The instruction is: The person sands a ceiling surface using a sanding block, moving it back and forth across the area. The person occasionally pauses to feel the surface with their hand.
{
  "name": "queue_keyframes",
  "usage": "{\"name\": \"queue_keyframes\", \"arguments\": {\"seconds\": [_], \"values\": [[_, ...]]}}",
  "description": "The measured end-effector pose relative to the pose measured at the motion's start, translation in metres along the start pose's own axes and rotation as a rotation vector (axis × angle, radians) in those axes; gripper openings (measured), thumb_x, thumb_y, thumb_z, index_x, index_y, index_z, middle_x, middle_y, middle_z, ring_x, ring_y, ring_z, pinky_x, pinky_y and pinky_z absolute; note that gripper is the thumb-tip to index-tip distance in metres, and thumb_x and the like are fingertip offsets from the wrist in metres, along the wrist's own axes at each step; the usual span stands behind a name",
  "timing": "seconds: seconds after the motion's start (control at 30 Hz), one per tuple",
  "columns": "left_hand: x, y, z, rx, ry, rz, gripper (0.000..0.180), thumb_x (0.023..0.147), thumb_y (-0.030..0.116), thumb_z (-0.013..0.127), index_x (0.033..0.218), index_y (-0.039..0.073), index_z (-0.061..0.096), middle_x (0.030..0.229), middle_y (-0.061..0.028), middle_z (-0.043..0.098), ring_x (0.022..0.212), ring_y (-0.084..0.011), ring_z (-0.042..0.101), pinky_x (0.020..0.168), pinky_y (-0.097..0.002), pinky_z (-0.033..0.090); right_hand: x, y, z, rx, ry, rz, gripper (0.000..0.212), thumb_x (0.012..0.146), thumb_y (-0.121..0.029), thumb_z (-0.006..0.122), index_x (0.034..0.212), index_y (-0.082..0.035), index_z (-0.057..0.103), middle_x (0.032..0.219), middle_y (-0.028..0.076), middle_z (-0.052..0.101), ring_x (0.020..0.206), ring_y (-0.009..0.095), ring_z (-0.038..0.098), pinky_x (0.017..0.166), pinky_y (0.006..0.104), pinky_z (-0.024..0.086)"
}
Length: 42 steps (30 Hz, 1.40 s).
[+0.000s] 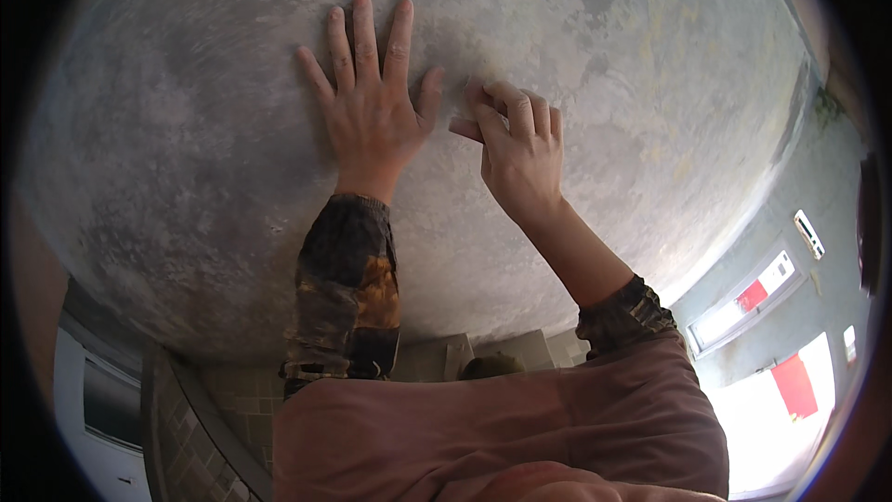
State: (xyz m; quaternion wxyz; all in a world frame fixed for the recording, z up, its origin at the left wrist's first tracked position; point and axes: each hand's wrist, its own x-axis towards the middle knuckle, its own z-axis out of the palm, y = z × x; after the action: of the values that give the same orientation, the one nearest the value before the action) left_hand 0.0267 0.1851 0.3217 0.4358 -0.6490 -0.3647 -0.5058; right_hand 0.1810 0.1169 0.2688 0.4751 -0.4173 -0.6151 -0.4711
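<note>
My left hand point(372, 116) lies flat against a broad, mottled grey plastered surface point(214, 139), with fingers spread and nothing in it. Pale dust marks its fingers. To its right, my right hand point(522, 153) is closed, its fingers curled and pinching at the surface. Between thumb and fingers a small, thin brownish piece point(467, 129) sticks out toward the left hand; its kind is hard to make out, and most of it is hidden by the fingers. The plaster has lighter, scraped-looking patches around both hands, and yellowish stains to the right.
Below the surface are floor tiles point(255, 400) and a dark rounded thing point(494, 365) near my body. A pale door-like panel point(79, 400) stands at lower left. At right, a grey wall point(771, 223) has a bright window point(743, 305) and a bright opening with a red patch point(794, 386).
</note>
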Motion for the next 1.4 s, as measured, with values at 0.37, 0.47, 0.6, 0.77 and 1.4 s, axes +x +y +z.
{"name": "queue_keyframes", "arguments": {"seconds": [0.37, 0.47, 0.6, 0.77, 1.4], "values": [[-0.0001, -0.0004, 0.0022, 0.004, 0.017, 0.005, 0.065, 0.096, 0.055, 0.042, 0.152, 0.025, 0.032, 0.158, -0.0125, 0.027, 0.145, -0.036, 0.024, 0.114, -0.0652, 0.011, -0.0025, -0.0011, 0.0024, 0.012, -0.003, 0.014, 0.033, 0.08, -0.023, 0.074, 0.11, -0.01, 0.069, 0.112, 0.0, 0.056, 0.099, 0.02, 0.055, 0.08, 0.0354, 0.043], [0.0002, -0.001, 0.0028, 0.012, 0.015, 0.007, 0.065, 0.096, 0.055, 0.042, 0.152, 0.025, 0.033, 0.157, -0.0123, 0.027, 0.144, -0.0361, 0.024, 0.114, -0.0655, 0.011, -0.0021, -0.0027, 0.0011, 0.029, -0.013, 0.003, 0.03, 0.081, -0.022, 0.073, 0.108, -0.009, 0.07, 0.112, 0.0, 0.056, 0.098, 0.02, 0.055, 0.08, 0.0357, 0.043], [0.0, -0.0014, 0.0029, 0.017, 0.015, 0.005, 0.065, 0.096, 0.055, 0.042, 0.152, 0.024, 0.033, 0.157, -0.0119, 0.028, 0.144, -0.0363, 0.024, 0.114, -0.0656, 0.012, 0.0005, -0.0014, 0.0016, 0.013, -0.025, 0.03, 0.027, 0.081, -0.019, 0.073, 0.106, -0.009, 0.07, 0.112, 0.001, 0.057, 0.098, 0.02, 0.055, 0.079, 0.0359, 0.043], [-0.0002, -0.0005, 0.003, 0.006, 0.024, 0.008, 0.065, 0.096, 0.055, 0.042, 0.152, 0.025, 0.032, 0.157, -0.0113, 0.028, 0.144, -0.0361, 0.024, 0.114, -0.0656, 0.012, -0.0007, 0.0006, 0.0048, 0.0, 0.012, 0.012, 0.027, 0.08, -0.023, 0.074, 0.105, -0.011, 0.068, 0.113, -0.001, 0.055, 0.097, 0.019, 0.054, 0.079, 0.035, 0.042], [-0.0012, 0.0005, 0.0013, 0.024, 0.019, 0.013, 0.066, 0.095, 0.054, 0.044, 0.152, 0.023, 0.032, 0.157, -0.0126, 0.028, 0.144, -0.0365, 0.024, 0.114, -0.0653, 0.013, -0.0032, -0.002, 0.0019, 0.014, -0.014, 0.041, 0.028, 0.08, -0.023, 0.075, 0.104, -0.009, 0.07, 0.11, 0.0, 0.056, 0.097, 0.02, 0.055, 0.078, 0.0348, 0.042]]}}
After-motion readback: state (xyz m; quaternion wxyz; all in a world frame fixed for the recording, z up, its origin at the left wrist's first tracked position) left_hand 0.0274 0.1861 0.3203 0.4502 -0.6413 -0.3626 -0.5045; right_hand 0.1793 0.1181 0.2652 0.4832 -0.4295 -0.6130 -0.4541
